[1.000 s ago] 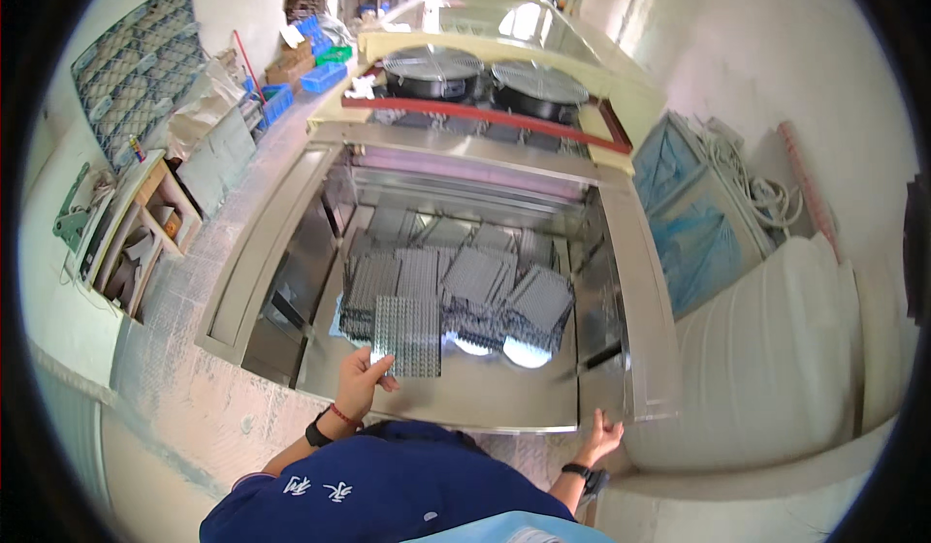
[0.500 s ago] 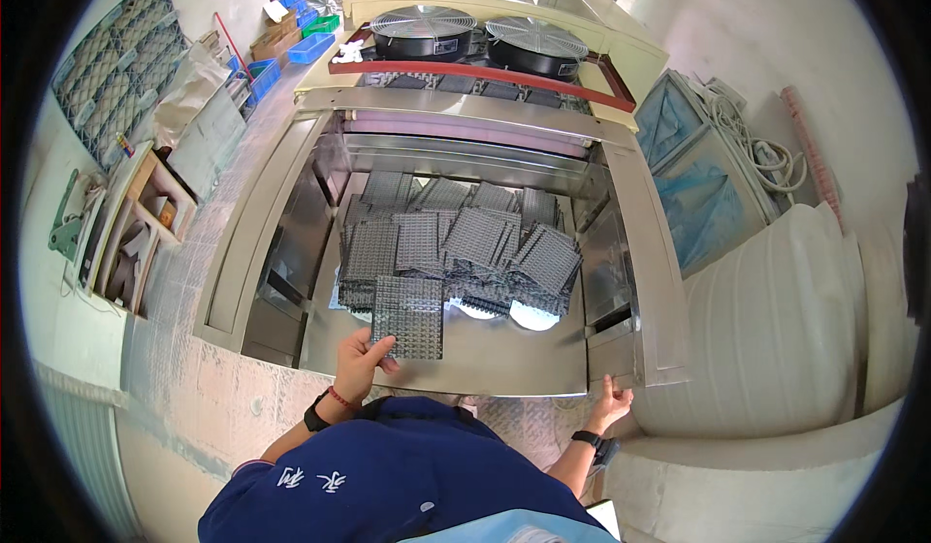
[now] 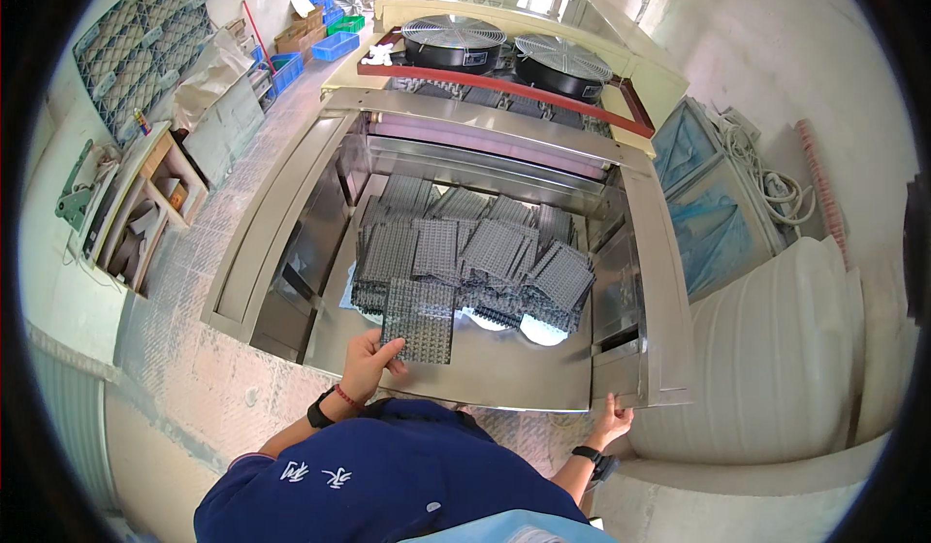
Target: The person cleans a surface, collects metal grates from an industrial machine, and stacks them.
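My left hand pinches the lower left corner of a dark grey gridded plastic sheet between thumb and fingers. The sheet's far edge overlaps the front of a pile of similar sheets, stacked unevenly on a metal tray floor inside a steel-framed machine. At the machine's front right corner, my right hand has its fingers curled against the lower edge of the steel frame. White round shapes show on the floor beneath the front of the pile.
Two black fans with wire guards sit behind a red bar. To the right are a large roll of white foam wrap and blue-filmed panels with a coiled hose. A wooden shelf stands left.
My view has shifted, so the machine and pile appear slightly further right and lower. My left hand keeps hold of the same sheet, and my right hand stays at the frame's corner.
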Action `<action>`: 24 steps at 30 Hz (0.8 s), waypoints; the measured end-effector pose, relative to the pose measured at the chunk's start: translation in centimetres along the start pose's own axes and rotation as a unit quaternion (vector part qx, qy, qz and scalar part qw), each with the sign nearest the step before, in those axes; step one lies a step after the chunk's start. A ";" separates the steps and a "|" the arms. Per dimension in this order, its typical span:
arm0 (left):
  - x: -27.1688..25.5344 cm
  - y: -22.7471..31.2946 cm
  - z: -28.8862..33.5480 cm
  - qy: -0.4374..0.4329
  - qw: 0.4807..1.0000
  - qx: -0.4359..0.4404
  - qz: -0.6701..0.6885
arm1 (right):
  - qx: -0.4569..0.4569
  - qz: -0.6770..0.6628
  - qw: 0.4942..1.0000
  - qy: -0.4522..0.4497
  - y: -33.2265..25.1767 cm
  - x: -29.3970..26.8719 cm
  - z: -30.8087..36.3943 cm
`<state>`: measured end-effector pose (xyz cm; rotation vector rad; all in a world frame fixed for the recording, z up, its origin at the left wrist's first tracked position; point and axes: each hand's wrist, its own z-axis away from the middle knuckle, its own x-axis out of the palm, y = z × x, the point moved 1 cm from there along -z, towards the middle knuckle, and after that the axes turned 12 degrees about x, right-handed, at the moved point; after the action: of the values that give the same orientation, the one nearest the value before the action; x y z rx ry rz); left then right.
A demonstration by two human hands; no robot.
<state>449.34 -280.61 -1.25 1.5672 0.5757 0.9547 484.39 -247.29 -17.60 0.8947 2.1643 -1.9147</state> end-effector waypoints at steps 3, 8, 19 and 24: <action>0.0 -0.2 -0.1 -0.001 1.000 -0.002 0.005 | -0.015 -0.012 1.000 0.011 -1.0 -0.2 0.4; 0.3 -0.4 -0.4 -0.012 1.000 -0.002 0.017 | 0.007 -0.014 1.000 -0.003 -0.4 -0.2 0.2; 0.5 -0.7 -0.9 -0.027 1.000 -0.010 0.009 | 0.024 -0.029 0.999 -0.006 -0.7 -0.2 0.5; 0.6 -0.5 -1.0 -0.028 0.999 -0.011 0.019 | 0.023 -0.018 1.000 -0.005 -0.8 -0.3 0.6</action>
<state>448.90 -279.48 -1.57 1.5846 0.4961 0.9393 484.11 -248.00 -16.89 0.8583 2.1537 -1.9890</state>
